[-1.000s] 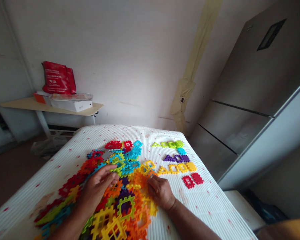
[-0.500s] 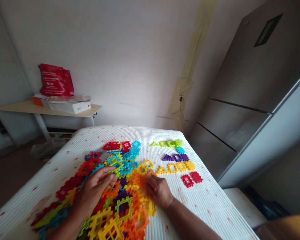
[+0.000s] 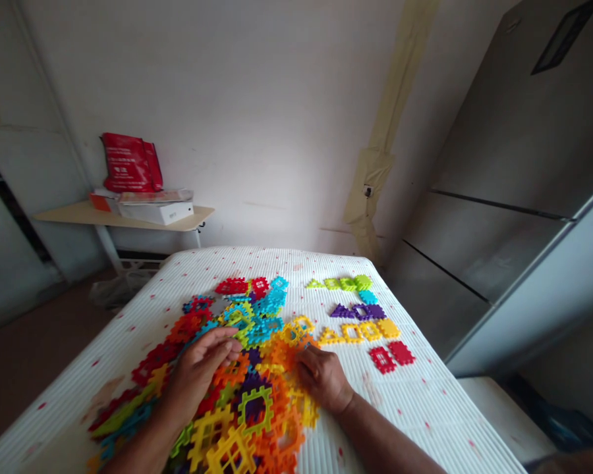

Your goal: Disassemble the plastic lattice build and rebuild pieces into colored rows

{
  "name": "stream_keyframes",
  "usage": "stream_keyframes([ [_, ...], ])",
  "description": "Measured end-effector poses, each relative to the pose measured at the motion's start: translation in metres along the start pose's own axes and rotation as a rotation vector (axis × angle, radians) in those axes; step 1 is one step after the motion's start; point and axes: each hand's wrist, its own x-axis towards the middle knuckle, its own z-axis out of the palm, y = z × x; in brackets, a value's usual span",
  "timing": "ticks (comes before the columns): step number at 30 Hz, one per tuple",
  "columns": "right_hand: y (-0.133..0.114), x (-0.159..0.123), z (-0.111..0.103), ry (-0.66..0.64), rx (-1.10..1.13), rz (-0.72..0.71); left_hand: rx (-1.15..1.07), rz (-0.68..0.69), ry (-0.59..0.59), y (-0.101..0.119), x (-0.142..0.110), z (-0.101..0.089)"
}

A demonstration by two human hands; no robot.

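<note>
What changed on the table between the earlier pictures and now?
Nothing visibly moved; only the camera view swung slightly left. The left hand is still over the pile, the right hand still at its right side, grip unclear. The yellow row stayed put.

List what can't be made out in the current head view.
- Right hand's fingertips: curled behind the hand itself; grip on an orange piece unclear.
- Pieces behind left hand and forearm: covered by them.
- Near end of the pile: cut off by bottom edge.
- Small print on red bag: too small, blurred.
- Refrigerator's top: cut off by upper edge.
</note>
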Motion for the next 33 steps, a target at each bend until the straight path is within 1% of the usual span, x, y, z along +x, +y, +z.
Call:
stream_keyframes([
  [4,-0.002,0.001,-0.001,-0.005,0.009,0.006,-0.221,-0.005,-0.012,0.022,-0.005,-0.001],
  [8,-0.003,0.001,-0.002,-0.003,0.025,0.007,-0.336,0.026,-0.012,0.041,-0.002,-0.006],
  [11,-0.002,0.001,-0.002,0.001,0.028,0.013,-0.403,0.007,0.009,0.044,0.005,-0.007],
  [13,-0.001,0.0,-0.001,-0.001,0.029,0.014,-0.388,0.025,0.019,0.042,0.009,-0.007],
  [14,-0.001,0.0,0.0,-0.001,0.027,0.013,-0.332,0.052,0.02,0.041,0.012,-0.007],
  [15,0.0,0.0,0.0,-0.001,0.024,0.012,-0.223,0.089,0.014,0.04,0.014,-0.006],
  [16,0.0,0.0,0.001,-0.001,0.019,0.011,-0.039,0.145,-0.003,0.04,0.017,-0.007],
  [19,0.0,0.0,0.001,-0.004,0.004,0.011,0.654,0.34,-0.102,0.038,0.03,-0.008],
  [20,0.0,0.0,0.001,-0.006,0.0,0.011,0.818,0.387,-0.139,0.036,0.034,-0.009],
  [21,-0.001,0.0,0.001,-0.006,-0.005,0.011,0.923,0.421,-0.169,0.033,0.039,-0.01],
  [24,-0.002,0.001,0.0,-0.003,-0.019,0.009,1.052,0.458,-0.211,0.021,0.051,-0.012],
  [27,-0.003,0.002,0.0,0.002,-0.034,0.001,1.163,0.488,-0.239,0.011,0.057,-0.013],
  [33,0.0,0.001,0.003,0.0,-0.04,-0.016,1.27,0.561,-0.292,0.01,0.059,-0.017],
])
